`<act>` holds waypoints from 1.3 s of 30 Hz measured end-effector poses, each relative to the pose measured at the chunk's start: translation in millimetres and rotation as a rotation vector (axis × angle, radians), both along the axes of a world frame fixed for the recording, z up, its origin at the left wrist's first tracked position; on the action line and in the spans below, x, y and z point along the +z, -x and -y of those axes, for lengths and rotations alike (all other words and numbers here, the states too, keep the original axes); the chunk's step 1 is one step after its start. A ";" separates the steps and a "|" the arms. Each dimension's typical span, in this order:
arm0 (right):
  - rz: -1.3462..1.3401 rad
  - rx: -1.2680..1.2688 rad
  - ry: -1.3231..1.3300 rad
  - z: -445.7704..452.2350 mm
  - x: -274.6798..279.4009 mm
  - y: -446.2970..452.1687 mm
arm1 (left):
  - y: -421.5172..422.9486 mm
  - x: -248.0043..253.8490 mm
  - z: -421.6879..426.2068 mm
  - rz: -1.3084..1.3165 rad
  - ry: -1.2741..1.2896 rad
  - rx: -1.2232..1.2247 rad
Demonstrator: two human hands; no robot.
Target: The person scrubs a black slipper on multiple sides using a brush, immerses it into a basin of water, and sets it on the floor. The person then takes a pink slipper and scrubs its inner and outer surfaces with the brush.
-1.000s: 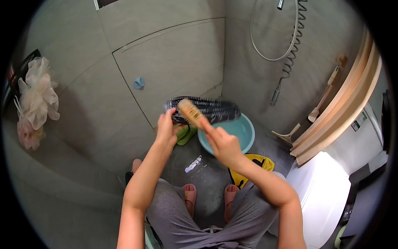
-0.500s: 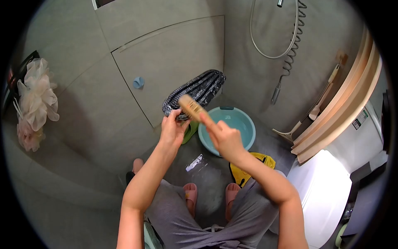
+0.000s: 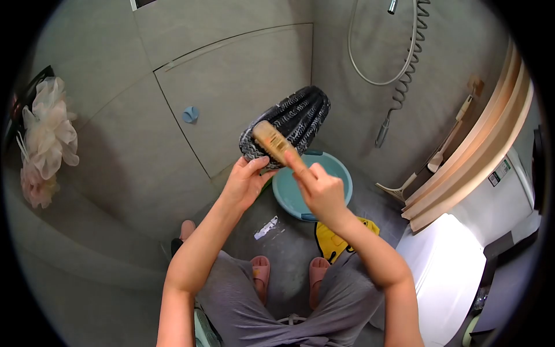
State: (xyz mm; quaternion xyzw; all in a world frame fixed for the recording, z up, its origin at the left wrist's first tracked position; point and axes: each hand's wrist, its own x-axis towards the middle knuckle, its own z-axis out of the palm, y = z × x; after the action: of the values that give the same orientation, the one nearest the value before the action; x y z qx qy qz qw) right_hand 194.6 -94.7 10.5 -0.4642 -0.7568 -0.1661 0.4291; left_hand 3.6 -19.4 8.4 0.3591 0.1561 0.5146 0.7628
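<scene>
The left hand (image 3: 244, 181) pinches a ribbed shoe (image 3: 303, 113), some fingertips hidden; the right hand (image 3: 324, 194) grips a brush (image 3: 273, 140), bristles unseen.

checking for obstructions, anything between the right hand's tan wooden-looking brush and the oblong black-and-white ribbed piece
Nothing visible: the brush in the right hand overlaps the ribbed piece in view, and the left hand grips its edge alongside.
</scene>
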 end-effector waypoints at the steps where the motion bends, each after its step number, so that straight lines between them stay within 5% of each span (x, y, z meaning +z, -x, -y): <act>1: 0.006 0.021 0.012 3.2 -0.8 6.2 | 0.7 -3.6 -1.6 -0.001 0.003 -0.023; 17: -0.053 -0.176 -0.004 -21.2 5.3 -26.0 | -5.5 -0.2 8.9 -0.041 0.040 -0.033; 23: -0.028 0.016 0.056 -1.5 -2.6 -0.6 | -0.5 -6.7 4.4 -0.088 0.042 -0.040; 29: -0.109 -0.221 0.110 -23.9 3.5 -29.7 | -1.0 -9.4 4.2 -0.111 0.058 0.020; 33: -0.024 0.011 0.037 -12.3 -6.8 -10.3 | 1.4 -9.7 1.9 -0.080 0.034 -0.055; 39: -0.133 -0.225 0.048 -46.6 -12.5 -45.5 | 0.1 -10.3 1.6 -0.086 0.094 -0.013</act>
State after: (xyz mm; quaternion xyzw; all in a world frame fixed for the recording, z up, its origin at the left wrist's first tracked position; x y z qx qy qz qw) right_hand 240.1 -48.1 -2.1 -0.5664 -0.6736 -0.1638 0.4456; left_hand 3.5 -21.0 -1.9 0.3457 0.2107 0.4858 0.7747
